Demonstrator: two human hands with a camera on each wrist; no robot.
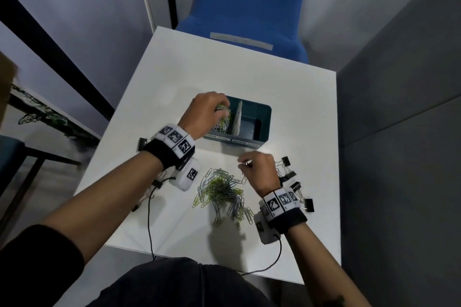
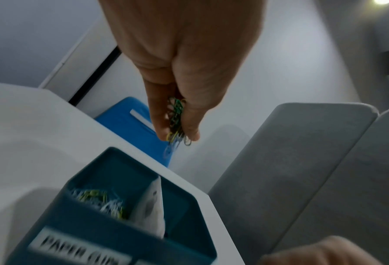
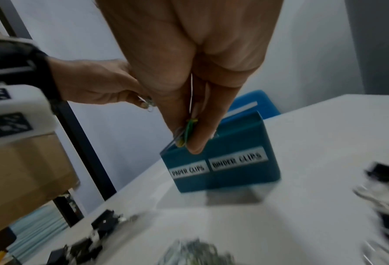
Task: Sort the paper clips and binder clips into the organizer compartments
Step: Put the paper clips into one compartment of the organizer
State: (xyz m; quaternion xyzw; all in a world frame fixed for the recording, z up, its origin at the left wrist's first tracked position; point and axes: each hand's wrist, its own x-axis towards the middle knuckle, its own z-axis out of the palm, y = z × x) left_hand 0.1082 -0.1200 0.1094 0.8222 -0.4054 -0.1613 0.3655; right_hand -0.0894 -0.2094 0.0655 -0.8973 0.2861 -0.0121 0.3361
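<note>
The dark teal plastic organizer box (image 1: 262, 112) sits on the white square table (image 1: 224, 70), split by a pale upright divider (image 1: 239, 117) into two compartments; white labels on its near wall read PAPER CLIPS on the left and BINDER CLIPS on the right. The left compartment already holds a tangle of green, yellow and silver wire paper clips (image 2: 100, 199), while what I can see of the right one shows only its dark floor. Nearer to me than the box lies a loose heap of thin coloured paper clips (image 1: 222, 192), and to the right of that heap are scattered black binder clips with silver wire handles (image 1: 290, 177); another black binder clip (image 1: 142, 143) lies left of the box. My left hand (image 1: 204, 113) hangs above the box's left compartment, fingertips down, pinched around a small bunch of paper clips (image 2: 176, 122). My right hand (image 1: 258, 169) hovers just nearer than the box, knuckles up, thumb and fingers pressed together on a few paper clips (image 3: 186, 133).
</note>
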